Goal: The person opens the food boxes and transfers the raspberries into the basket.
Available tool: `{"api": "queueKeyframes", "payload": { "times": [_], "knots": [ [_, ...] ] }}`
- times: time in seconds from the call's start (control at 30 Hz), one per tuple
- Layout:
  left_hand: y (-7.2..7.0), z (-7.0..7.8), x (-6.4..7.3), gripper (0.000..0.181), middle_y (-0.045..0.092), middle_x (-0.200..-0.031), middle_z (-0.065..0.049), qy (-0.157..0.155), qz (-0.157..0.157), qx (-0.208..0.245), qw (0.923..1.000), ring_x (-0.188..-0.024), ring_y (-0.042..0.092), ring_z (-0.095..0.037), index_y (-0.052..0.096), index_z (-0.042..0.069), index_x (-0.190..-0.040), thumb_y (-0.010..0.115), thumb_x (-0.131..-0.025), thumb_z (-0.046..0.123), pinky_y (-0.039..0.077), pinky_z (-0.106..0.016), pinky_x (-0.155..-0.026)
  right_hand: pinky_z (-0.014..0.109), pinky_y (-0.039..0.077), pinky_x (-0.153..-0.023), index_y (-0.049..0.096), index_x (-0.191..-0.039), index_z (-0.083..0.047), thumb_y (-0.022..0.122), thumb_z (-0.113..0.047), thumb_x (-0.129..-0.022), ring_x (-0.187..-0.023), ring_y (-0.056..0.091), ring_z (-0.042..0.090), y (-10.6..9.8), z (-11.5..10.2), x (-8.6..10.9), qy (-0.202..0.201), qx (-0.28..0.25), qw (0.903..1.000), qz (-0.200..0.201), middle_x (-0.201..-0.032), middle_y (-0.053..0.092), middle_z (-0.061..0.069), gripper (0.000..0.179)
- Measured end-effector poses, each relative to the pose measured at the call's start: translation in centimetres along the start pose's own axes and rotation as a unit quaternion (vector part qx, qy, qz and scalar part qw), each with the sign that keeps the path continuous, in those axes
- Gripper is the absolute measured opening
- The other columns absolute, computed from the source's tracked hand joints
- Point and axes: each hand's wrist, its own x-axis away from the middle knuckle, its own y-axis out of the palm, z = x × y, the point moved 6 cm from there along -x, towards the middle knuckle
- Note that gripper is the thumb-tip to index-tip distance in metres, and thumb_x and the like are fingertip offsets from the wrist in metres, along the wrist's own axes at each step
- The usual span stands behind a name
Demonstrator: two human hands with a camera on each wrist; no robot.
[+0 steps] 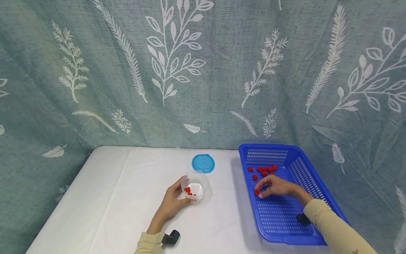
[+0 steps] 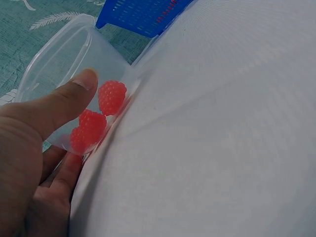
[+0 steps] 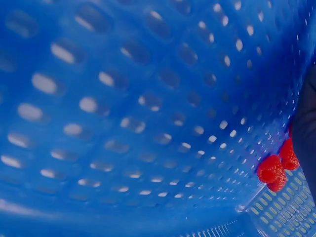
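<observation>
My left hand [image 1: 171,201] grips a clear round plastic container [image 1: 203,183] from its left side, thumb and fingers around the wall. Inside lie a few red raspberries [image 2: 112,98], seen through the wall in the left wrist view. Over at the right, my right hand [image 1: 276,186] reaches into a blue plastic basket [image 1: 258,222] and pinches a raspberry [image 1: 256,192] near the left wall. Several more raspberries [image 1: 264,173] lie toward the far end of the basket. The right wrist view catches only a dark edge of that hand, beside other raspberries [image 3: 271,173].
A round blue lid [image 1: 203,163] lies flat on the white-covered table [image 1: 127,197], just behind the container. The basket's raised, slotted walls surround the right hand. A green patterned cloth [image 1: 215,88] hangs behind the table.
</observation>
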Motion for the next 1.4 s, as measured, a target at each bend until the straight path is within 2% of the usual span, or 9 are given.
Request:
{"api": "queueKeyframes", "payload": {
  "times": [0.53, 0.7, 0.83, 0.93, 1.03, 1.07, 1.13, 1.2, 1.4],
  "knots": [
    [0.1, -0.4, 0.0, 0.091, 0.055, -0.148, -0.014, -0.01, 0.005, -0.013, 0.9998, -0.142, 0.047, -0.031, 0.042, 0.005, -0.154, 0.088, -0.075, 0.006, 0.04, -0.037, -0.116, 0.02, 0.059, -0.076, 0.073, -0.107, 0.011, 0.081, 0.0, -0.081, -0.09, 0.069, 0.004, 0.1, 1.0, -0.1, -0.001, -0.014, 0.9998, 0.014, -0.105, 0.075, 0.022, 0.03],
    [0.1, -0.4, 0.1, 0.09, 0.055, -0.148, -0.014, -0.012, 0.007, -0.009, 0.9999, -0.142, 0.047, -0.032, 0.043, 0.005, -0.154, 0.088, -0.075, 0.006, 0.04, -0.037, -0.117, 0.015, 0.05, -0.059, 0.071, -0.114, 0.011, 0.081, -0.002, -0.082, -0.073, 0.059, 0.0, -0.6, -0.3, -0.1, -0.008, -0.008, 0.9998, 0.017, -0.112, 0.074, 0.023, 0.036],
    [0.1, -0.2, 0.0, 0.09, 0.055, -0.148, -0.015, -0.012, 0.007, -0.008, 0.9999, -0.142, 0.048, -0.031, 0.042, 0.005, -0.154, 0.087, -0.075, 0.005, 0.041, -0.037, -0.116, 0.015, 0.045, -0.055, 0.07, -0.117, 0.01, 0.079, 0.0, -0.084, -0.068, 0.057, 0.0, -1.4, -3.0, -0.4, -0.032, 0.005, 0.9991, 0.028, -0.115, 0.071, 0.028, 0.036],
    [0.1, -0.2, 0.0, 0.091, 0.055, -0.148, -0.015, -0.011, 0.006, -0.009, 0.9999, -0.142, 0.048, -0.031, 0.042, 0.004, -0.154, 0.087, -0.075, 0.005, 0.041, -0.036, -0.116, 0.018, 0.056, -0.067, 0.068, -0.119, 0.011, 0.075, 0.001, -0.087, -0.082, 0.069, 0.005, -1.7, -6.6, -0.5, -0.049, 0.009, 0.9978, 0.044, -0.116, 0.069, 0.031, 0.034],
    [0.2, -0.1, 0.0, 0.09, 0.055, -0.148, -0.016, -0.01, 0.006, -0.008, 0.9999, -0.142, 0.048, -0.032, 0.042, 0.004, -0.154, 0.087, -0.075, 0.005, 0.04, -0.037, -0.116, 0.02, 0.058, -0.071, 0.067, -0.121, 0.01, 0.071, -0.005, -0.093, -0.089, 0.072, 0.01, -2.0, -10.6, -0.3, -0.056, 0.024, 0.9951, 0.078, -0.117, 0.069, 0.031, 0.032],
    [0.2, -0.1, 0.1, 0.09, 0.055, -0.148, -0.016, -0.01, 0.006, -0.007, 0.9999, -0.142, 0.048, -0.032, 0.042, 0.004, -0.154, 0.087, -0.075, 0.005, 0.04, -0.037, -0.116, 0.023, 0.06, -0.075, 0.067, -0.122, 0.008, 0.07, -0.007, -0.095, -0.094, 0.074, 0.014, -2.0, -11.8, -0.3, -0.055, 0.025, 0.9942, 0.088, -0.119, 0.069, 0.03, 0.032],
    [0.2, -0.1, 0.0, 0.09, 0.054, -0.149, -0.016, -0.007, 0.006, -0.007, 0.9999, -0.141, 0.048, -0.033, 0.042, 0.004, -0.153, 0.087, -0.076, 0.006, 0.041, -0.038, -0.116, 0.022, 0.057, -0.069, 0.069, -0.123, 0.003, 0.069, -0.013, -0.097, -0.092, 0.074, 0.016, -1.9, -14.1, -0.2, -0.061, 0.034, 0.9912, 0.112, -0.12, 0.07, 0.025, 0.03],
    [0.2, -0.1, 0.0, 0.089, 0.053, -0.15, -0.017, -0.004, 0.005, -0.004, 1.0, -0.141, 0.049, -0.033, 0.043, 0.004, -0.153, 0.087, -0.076, 0.006, 0.041, -0.037, -0.116, 0.024, 0.059, -0.071, 0.071, -0.122, -0.003, 0.068, -0.016, -0.098, -0.094, 0.075, 0.019, -1.6, -16.0, -0.3, -0.072, 0.036, 0.9887, 0.126, -0.121, 0.071, 0.02, 0.027],
    [0.2, -0.1, -0.1, 0.09, 0.05, -0.151, -0.021, 0.011, 0.002, 0.005, 0.9999, -0.141, 0.049, -0.033, 0.042, 0.0, -0.153, 0.088, -0.076, 0.006, 0.041, -0.038, -0.116, 0.025, 0.059, -0.076, 0.073, -0.119, -0.01, 0.067, -0.015, -0.099, -0.093, 0.074, 0.018, 0.3, -19.8, -1.8, -0.109, 0.027, 0.985, 0.131, -0.118, 0.073, 0.013, 0.022]
  ]
}}
